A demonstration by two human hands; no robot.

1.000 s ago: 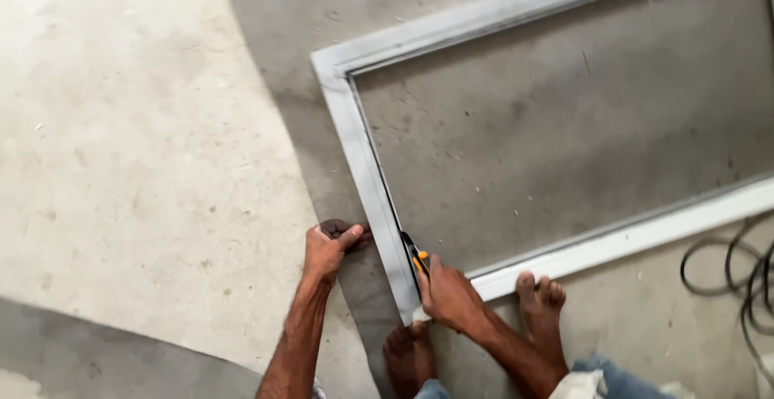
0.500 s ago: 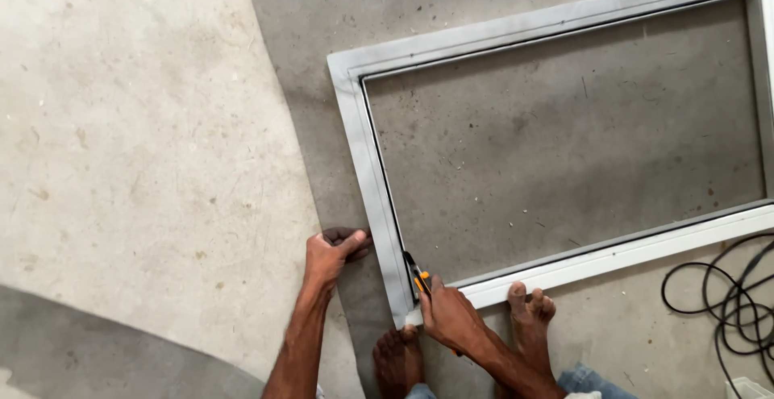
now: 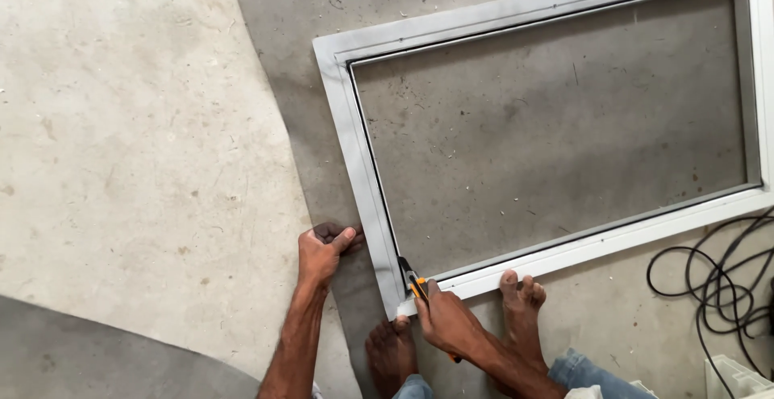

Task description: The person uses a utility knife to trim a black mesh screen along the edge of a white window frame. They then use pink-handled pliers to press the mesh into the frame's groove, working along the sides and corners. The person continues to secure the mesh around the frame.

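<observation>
Head view: knife [image 3: 413, 280] blade points up along frame [image 3: 355, 149]

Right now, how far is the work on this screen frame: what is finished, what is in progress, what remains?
Done: grey mesh covers the white frame and looks seated in its groove. In hand: the right hand holds a yellow-black knife at the near-left corner, and the left hand pinches the loose mesh edge outside the frame. Left: spare mesh lies along the left side and top.
</observation>
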